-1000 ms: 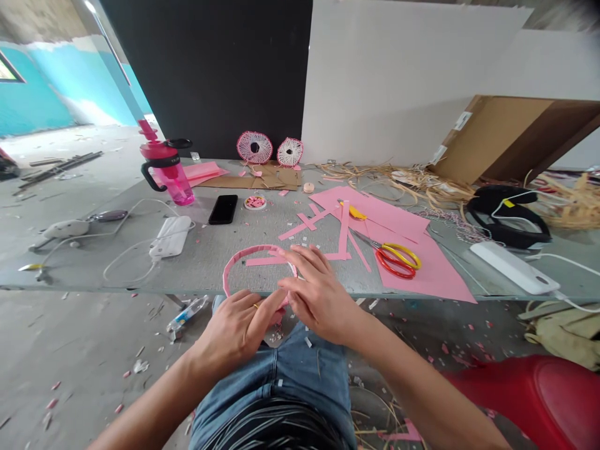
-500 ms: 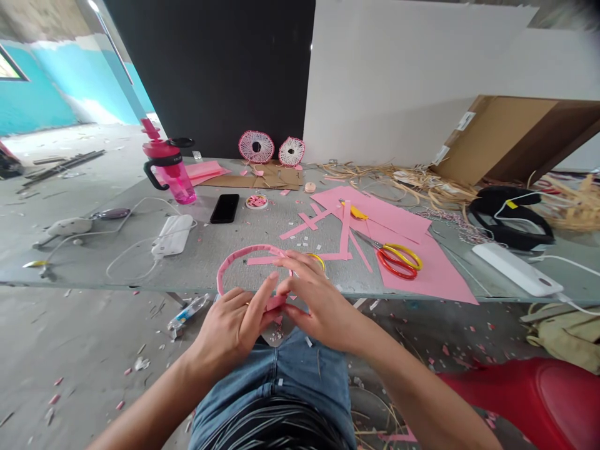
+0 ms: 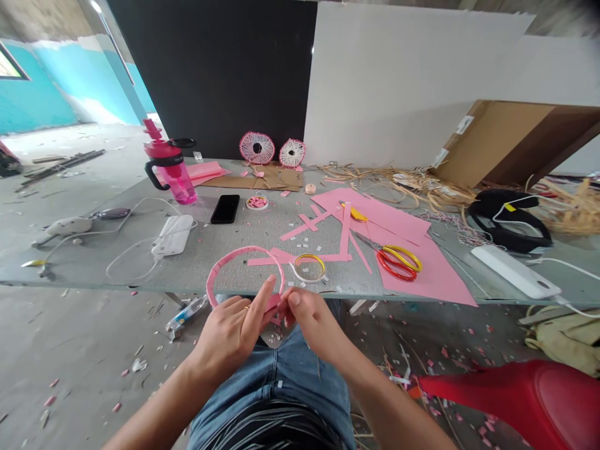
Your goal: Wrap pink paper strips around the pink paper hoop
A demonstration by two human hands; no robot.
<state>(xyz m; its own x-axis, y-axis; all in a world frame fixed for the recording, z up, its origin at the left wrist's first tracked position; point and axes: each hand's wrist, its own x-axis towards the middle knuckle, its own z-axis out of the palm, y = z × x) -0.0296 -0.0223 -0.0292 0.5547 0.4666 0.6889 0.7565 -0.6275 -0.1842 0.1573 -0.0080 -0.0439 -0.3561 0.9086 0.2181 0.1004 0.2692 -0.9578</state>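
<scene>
A pink paper-wrapped hoop (image 3: 244, 251) stands up from my hands at the table's front edge. My left hand (image 3: 234, 322) is closed around its lower part, with the index finger pointing up along the ring. My right hand (image 3: 307, 319) pinches at a pink paper strip (image 3: 272, 302) on the hoop's lower right side; its fingertips partly cover the strip's end. Just beyond my right hand, a roll of tape (image 3: 309, 267) with a yellow inner ring lies on the table. Several cut pink strips (image 3: 328, 257) are spread around it.
Red-and-yellow-handled scissors (image 3: 398, 261) and a yellow cutter (image 3: 357, 213) rest on pink sheets (image 3: 440, 281). A phone (image 3: 225, 209), a pink bottle (image 3: 173, 172) and a white adapter (image 3: 173, 236) are on the left. A power bank (image 3: 515, 272) lies right. A red stool (image 3: 529, 400) stands below.
My right hand has drawn down and closer to me, its fingers now pinched together, uncovering the tape roll. The hoop has shifted slightly left and down in my left hand.
</scene>
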